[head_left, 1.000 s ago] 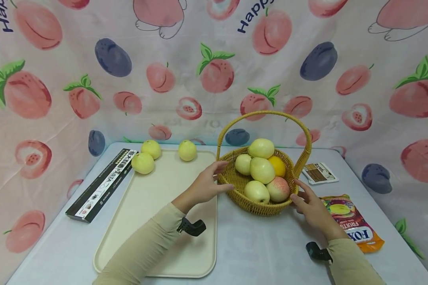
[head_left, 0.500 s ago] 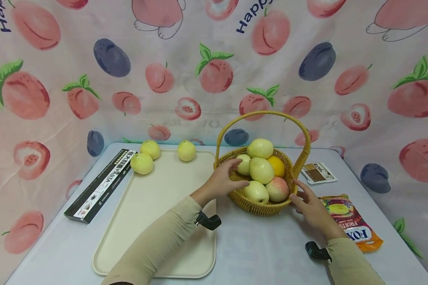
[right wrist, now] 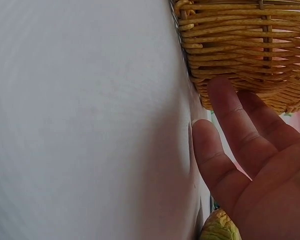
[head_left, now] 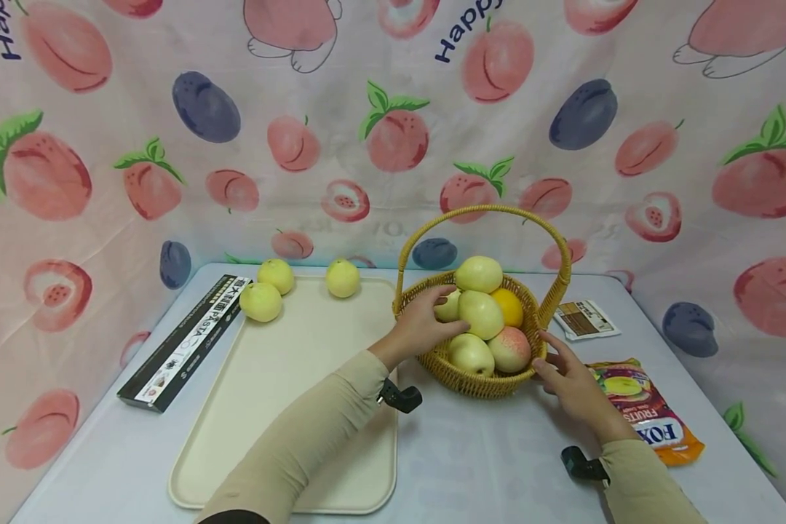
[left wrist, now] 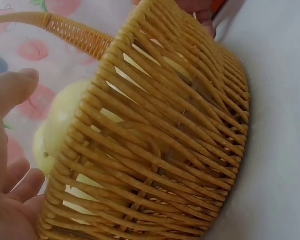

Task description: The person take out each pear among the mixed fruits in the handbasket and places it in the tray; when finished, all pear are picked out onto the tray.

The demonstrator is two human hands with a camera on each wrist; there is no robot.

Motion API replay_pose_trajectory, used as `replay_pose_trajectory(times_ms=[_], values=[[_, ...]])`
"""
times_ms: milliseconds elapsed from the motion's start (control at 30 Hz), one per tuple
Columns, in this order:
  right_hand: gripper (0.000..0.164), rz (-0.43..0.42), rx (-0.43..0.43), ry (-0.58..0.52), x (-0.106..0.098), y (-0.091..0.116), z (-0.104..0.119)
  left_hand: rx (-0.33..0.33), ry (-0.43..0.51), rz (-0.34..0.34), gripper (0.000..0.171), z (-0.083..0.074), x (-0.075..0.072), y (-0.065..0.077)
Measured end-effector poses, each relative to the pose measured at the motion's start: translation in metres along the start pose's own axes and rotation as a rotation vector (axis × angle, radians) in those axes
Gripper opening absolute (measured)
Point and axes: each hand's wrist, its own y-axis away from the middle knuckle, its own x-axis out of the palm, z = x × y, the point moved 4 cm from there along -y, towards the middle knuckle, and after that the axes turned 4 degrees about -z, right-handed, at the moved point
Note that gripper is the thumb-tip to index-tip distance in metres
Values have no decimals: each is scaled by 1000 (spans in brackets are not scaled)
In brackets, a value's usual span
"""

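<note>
A wicker basket (head_left: 478,386) with a tall arched handle stands right of the middle in the head view. It holds several pale green fruits, among them a pear-like one (head_left: 480,314), plus an orange (head_left: 511,307) and a blushed peach (head_left: 511,348). My left hand (head_left: 421,329) reaches over the basket's left rim, thumb and fingers spread beside the pear-like fruit; contact is unclear. In the left wrist view its thumb and fingers stand apart near the rim. My right hand (head_left: 573,386) touches the basket's right side; the right wrist view shows fairly straight fingers (right wrist: 240,120) against the weave.
A cream tray (head_left: 288,437) lies at left, with pale green fruits (head_left: 343,278) at its far end. A long black pasta box (head_left: 183,346) lies along its left edge. Right of the basket are a small flat packet (head_left: 587,320) and a Fox's candy bag (head_left: 648,415).
My left hand has moved right, from the basket's left rim to over the fruit inside. The right hand and the basket have stayed in place.
</note>
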Motion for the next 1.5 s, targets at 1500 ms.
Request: replay_pose_trajectory(times_ms=[1500], values=[[71, -1, 10, 5, 1, 0, 1, 56, 101, 8, 66, -2, 16, -20]])
